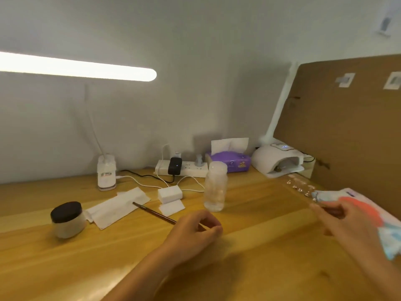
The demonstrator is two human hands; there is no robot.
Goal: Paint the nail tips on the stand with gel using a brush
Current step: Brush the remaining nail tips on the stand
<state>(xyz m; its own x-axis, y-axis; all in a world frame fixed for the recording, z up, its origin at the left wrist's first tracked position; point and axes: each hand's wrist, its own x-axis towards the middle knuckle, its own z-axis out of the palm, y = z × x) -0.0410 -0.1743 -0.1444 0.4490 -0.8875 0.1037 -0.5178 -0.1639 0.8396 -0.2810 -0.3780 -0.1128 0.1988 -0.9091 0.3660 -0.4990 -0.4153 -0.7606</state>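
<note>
A thin brown brush [152, 211] lies slanted across the wooden desk, its tip on a white paper towel [115, 208]. My left hand [193, 230] grips the brush's near end with curled fingers. A clear strip stand with several small nail tips [300, 187] lies at the right, near the cardboard panel. My right hand [347, 222] is blurred, and its fingertips reach the near end of the stand; whether it holds the stand I cannot tell. A frosted jar with a dark lid [67, 220] stands at the left.
A clear plastic bottle [216, 189] stands mid-desk, just beyond my left hand. White pads [170, 194], a power strip [184, 168], a lamp base [106, 175], a purple tissue box [230, 162] and a white nail lamp [277, 161] line the back. A colourful packet [368, 205] lies under my right hand.
</note>
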